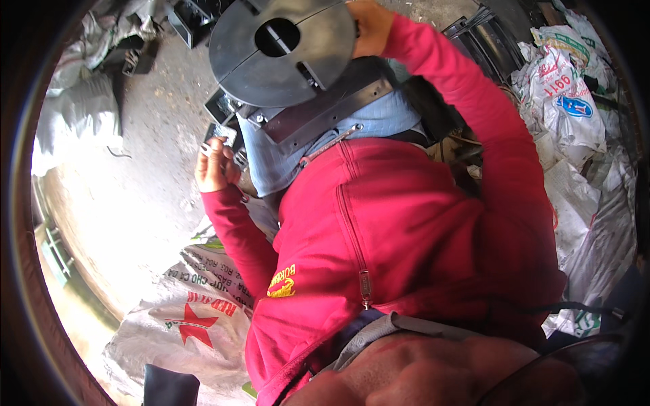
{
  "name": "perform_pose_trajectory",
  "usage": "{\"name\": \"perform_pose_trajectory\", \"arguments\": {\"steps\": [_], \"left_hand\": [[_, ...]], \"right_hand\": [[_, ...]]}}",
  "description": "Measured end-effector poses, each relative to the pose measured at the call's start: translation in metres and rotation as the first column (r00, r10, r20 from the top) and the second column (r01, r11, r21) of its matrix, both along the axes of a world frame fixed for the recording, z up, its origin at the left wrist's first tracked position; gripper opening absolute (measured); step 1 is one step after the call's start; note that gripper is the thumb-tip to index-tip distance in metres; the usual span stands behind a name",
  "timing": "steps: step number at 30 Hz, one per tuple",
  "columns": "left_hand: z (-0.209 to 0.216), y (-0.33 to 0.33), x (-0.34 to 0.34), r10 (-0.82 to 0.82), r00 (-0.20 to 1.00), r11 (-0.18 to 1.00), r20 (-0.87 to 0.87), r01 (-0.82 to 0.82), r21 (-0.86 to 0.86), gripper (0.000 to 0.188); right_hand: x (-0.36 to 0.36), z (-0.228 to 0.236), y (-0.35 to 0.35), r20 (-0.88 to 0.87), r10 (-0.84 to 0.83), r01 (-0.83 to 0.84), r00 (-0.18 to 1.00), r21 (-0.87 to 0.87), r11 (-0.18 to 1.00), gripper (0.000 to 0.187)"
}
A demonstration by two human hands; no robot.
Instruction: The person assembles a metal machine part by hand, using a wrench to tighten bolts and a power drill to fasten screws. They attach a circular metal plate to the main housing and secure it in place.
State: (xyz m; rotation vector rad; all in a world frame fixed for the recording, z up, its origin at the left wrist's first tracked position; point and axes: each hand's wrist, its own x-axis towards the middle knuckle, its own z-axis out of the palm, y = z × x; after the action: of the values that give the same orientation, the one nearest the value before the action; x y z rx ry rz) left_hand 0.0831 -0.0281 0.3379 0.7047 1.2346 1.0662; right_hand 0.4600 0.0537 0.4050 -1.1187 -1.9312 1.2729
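My right hand (369,27) is raised at the top of the view and grips the rim of a dark round metal disc (250,68) with a hole in its middle. Under the disc a flat grey metal bar (325,111) with bolts lies across light blue cloth (379,118). My left hand (215,168) is lower left of the disc, fingers closed around a small silvery metal piece (205,149). Both arms are in red sleeves, and my red zipped jacket (379,230) fills the middle of the view.
Bare concrete floor (149,169) spreads to the left. White woven sacks lie at lower left (189,318) and along the right side (575,108). Dark metal parts (193,17) sit at the top, and crumpled grey sheeting (78,115) lies at the upper left.
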Motion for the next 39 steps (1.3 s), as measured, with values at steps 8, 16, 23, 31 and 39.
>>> {"name": "perform_pose_trajectory", "arguments": {"steps": [8, 16, 23, 31, 39], "left_hand": [[0.021, -0.004, 0.062, -0.041, 0.989, 0.999, 0.145, 0.041, 0.008, 0.027], [0.074, 0.052, 0.106, 0.168, 0.973, 0.976, 0.159, -0.187, 0.110, 0.016], [0.138, 0.077, 0.082, 0.117, 0.848, 0.786, -0.518, 0.240, 0.570, 0.027], [0.195, 0.081, 0.170, 0.147, 0.214, 0.254, -0.966, 0.935, 0.246, 0.030], [0.150, 0.085, 0.193, 0.193, -0.025, 0.198, -0.981, 0.980, 0.014, 0.026]], "right_hand": [[-0.033, 0.013, -0.013, -0.173, -0.402, 0.436, 0.899, 0.258, 0.862, 0.066], [-0.091, 0.003, -0.060, -0.554, -0.422, 0.585, 0.717, 0.150, 0.797, 0.043], [-0.045, -0.012, -0.082, 0.153, -0.268, 0.034, 0.951, 0.810, 0.585, 0.038], [0.004, -0.038, -0.098, -0.068, -0.207, 0.218, 0.976, 0.347, 0.912, 0.038], [-0.037, -0.110, -0.082, -0.873, -0.381, -0.242, 0.304, -0.458, 0.856, 0.039]]}}
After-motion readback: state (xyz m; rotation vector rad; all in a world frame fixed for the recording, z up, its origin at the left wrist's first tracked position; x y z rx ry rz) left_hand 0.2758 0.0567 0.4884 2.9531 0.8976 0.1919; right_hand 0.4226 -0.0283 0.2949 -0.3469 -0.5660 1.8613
